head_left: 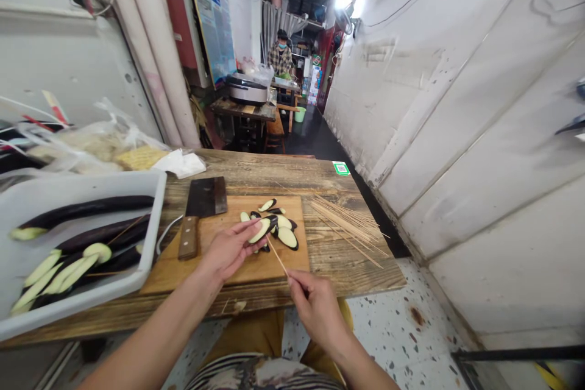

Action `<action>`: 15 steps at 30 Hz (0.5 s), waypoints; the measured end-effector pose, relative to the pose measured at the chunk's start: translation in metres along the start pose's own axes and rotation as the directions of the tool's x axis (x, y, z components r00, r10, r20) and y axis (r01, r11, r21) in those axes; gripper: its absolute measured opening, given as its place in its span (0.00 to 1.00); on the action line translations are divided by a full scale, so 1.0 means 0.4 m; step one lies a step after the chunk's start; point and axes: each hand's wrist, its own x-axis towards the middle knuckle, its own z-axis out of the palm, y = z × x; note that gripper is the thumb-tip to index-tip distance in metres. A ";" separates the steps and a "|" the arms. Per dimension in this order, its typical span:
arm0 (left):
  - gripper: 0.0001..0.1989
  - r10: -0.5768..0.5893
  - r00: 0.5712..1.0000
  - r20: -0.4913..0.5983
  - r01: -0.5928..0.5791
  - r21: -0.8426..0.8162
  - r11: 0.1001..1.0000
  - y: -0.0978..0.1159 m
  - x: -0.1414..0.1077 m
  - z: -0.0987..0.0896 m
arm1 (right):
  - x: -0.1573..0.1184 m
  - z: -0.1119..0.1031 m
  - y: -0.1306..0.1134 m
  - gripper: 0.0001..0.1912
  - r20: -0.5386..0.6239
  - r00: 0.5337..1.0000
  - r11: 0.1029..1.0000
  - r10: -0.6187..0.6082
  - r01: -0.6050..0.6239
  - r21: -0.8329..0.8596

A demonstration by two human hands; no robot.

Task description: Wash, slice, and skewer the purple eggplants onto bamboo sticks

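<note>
My left hand (230, 250) pinches an eggplant slice (259, 230) above the cutting board (214, 269). Between the fingertips of my right hand (315, 301) is a thin wooden skewer (278, 256), its far end at the slice's lower edge; whether it has entered the slice cannot be made out. More eggplant slices (287, 238) with dark skin edges lie loosely on the board, beside and behind my left hand. A cleaver (206, 197) rests across the board's left side with its wooden handle toward me. Many loose skewers (350, 222) lie on the table right of the board.
A white tray (158, 219) with whole eggplants and skewered slices stands at the left. Behind it are plastic bags (95, 146) and white tissue (180, 163). A QR card (340, 168) lies at the table's far right corner. A person (280, 56) is at a table farther back.
</note>
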 end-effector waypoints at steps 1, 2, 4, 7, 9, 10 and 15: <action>0.08 -0.009 1.000 0.005 0.009 0.014 1.000 0.001 0.000 0.001 | -0.001 -0.001 -0.001 0.14 0.000 1.000 1.000 0.003 -0.003 -0.003; 0.08 -0.016 1.000 0.007 0.016 0.026 1.000 0.002 -0.001 0.002 | -0.002 -0.002 -0.002 0.14 -0.005 1.000 1.000 0.006 -0.006 -0.004; 0.08 -0.025 1.000 0.009 0.024 0.046 0.999 0.004 -0.001 0.005 | -0.003 -0.002 -0.005 0.14 -0.010 1.000 1.000 0.013 -0.013 -0.005; 0.07 -0.029 0.999 0.015 0.028 0.064 0.998 0.006 -0.001 0.005 | -0.004 0.001 -0.008 0.15 -0.010 1.000 1.000 0.028 -0.028 0.007; 0.07 -0.033 0.999 0.018 0.031 0.079 0.996 0.007 -0.003 0.004 | -0.004 0.005 -0.009 0.14 -0.021 0.999 0.999 0.038 -0.038 0.018; 0.06 -0.036 0.999 0.020 0.034 0.087 0.996 0.007 -0.004 0.004 | -0.005 0.007 -0.008 0.14 -0.033 0.999 0.999 0.041 -0.041 0.020; 0.07 -0.038 0.999 0.020 0.035 0.107 0.994 0.012 -0.010 0.006 | -0.005 0.020 -0.005 0.15 -0.068 0.996 0.998 0.055 -0.053 0.028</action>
